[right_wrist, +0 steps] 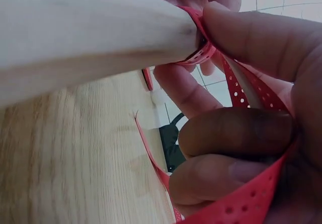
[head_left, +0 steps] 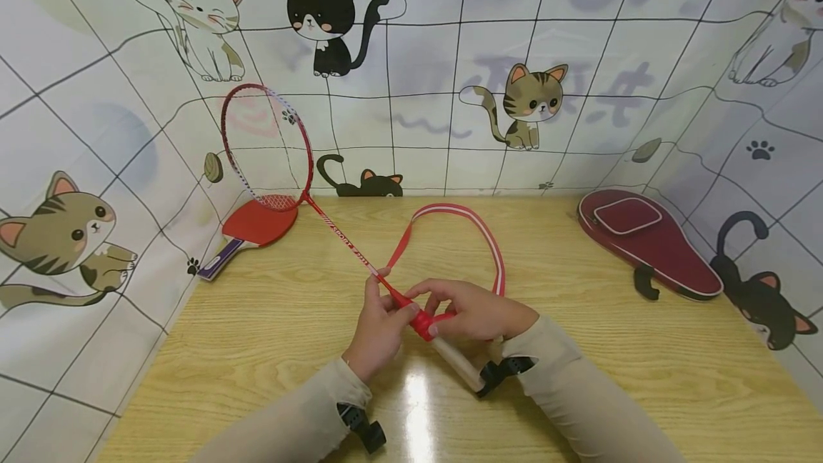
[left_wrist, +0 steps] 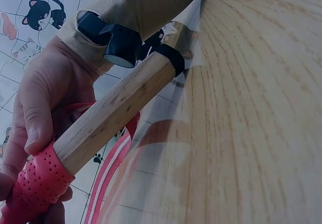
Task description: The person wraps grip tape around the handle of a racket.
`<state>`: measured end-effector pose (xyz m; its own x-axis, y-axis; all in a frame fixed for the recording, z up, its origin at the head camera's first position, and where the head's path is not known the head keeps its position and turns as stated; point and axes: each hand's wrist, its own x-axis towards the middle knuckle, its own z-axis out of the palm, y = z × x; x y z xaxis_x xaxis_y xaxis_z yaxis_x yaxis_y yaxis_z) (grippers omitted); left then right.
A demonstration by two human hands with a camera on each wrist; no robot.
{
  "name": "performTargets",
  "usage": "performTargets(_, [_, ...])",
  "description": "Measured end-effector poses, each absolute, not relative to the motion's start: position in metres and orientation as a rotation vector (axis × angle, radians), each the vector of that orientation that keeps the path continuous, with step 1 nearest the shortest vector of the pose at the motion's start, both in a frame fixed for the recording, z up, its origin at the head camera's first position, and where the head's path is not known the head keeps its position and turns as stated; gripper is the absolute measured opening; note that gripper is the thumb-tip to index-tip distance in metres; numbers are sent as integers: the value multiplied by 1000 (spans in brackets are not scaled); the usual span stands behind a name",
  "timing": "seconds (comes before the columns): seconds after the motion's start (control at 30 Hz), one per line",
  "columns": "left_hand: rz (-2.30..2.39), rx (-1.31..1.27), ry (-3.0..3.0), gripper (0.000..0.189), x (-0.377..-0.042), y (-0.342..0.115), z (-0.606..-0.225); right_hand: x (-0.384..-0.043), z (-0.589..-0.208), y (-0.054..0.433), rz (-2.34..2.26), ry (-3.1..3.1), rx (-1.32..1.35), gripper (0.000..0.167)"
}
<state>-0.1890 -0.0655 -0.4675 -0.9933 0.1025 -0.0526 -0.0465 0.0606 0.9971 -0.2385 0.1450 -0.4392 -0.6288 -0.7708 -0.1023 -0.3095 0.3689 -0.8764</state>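
A red badminton racket (head_left: 337, 238) slants across the middle, its head up at the far left. My left hand (head_left: 376, 331) holds it where the shaft meets the handle. Red perforated grip tape (left_wrist: 43, 183) is wound round the top of the handle; below it the wood (head_left: 458, 364) is bare, with a black band (left_wrist: 172, 58) close to the butt end. My right hand (head_left: 479, 309) pinches the tape at the edge of the winding, thumb against it, and the strip (right_wrist: 241, 204) runs through its curled fingers. The loose tape (head_left: 491, 241) loops behind on the table.
At the back left lies a red table tennis bat (head_left: 260, 223), partly behind the racket head. A dark red bat case (head_left: 649, 241) rests at the back right. The wooden table (head_left: 308, 291) meets walls covered with cat-print sheeting (head_left: 424, 120) at the back and sides.
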Motion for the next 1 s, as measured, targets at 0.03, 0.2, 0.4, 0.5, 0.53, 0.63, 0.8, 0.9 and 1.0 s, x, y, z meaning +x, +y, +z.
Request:
performTargets(0.03, [2083, 59, 2202, 72, -189, -66, -467, -239, -439, 145, -1202, 2124, -923, 58])
performTargets(0.2, [2102, 56, 2170, 73, -189, -66, -465, -240, -437, 148, -1218, 2089, -870, 58])
performTargets(0.4, [2141, 73, 2134, 72, -189, -66, -466, -241, -438, 150, -1212, 2067, -877, 58])
performTargets(0.5, [2163, 80, 2117, 72, -190, -66, -467, -241, -438, 150, -1200, 2075, -893, 56])
performTargets(0.53, [2170, 83, 2111, 71, -190, -66, -467, -242, -439, 151, -1200, 2079, -893, 55])
performTargets(0.63, [2178, 94, 2102, 71, -190, -66, -468, -241, -440, 150, -1209, 2086, -879, 54])
performTargets(0.8, [2126, 94, 2150, 75, -189, -68, -468, -241, -440, 150, -1263, 2058, -863, 53])
performTargets(0.9, [2086, 88, 2177, 79, -189, -68, -468, -241, -440, 149, -1280, 2060, -872, 54])
performTargets(1.0, [2061, 72, 2187, 84, -190, -68, -468, -241, -441, 149, -1281, 2084, -880, 54])
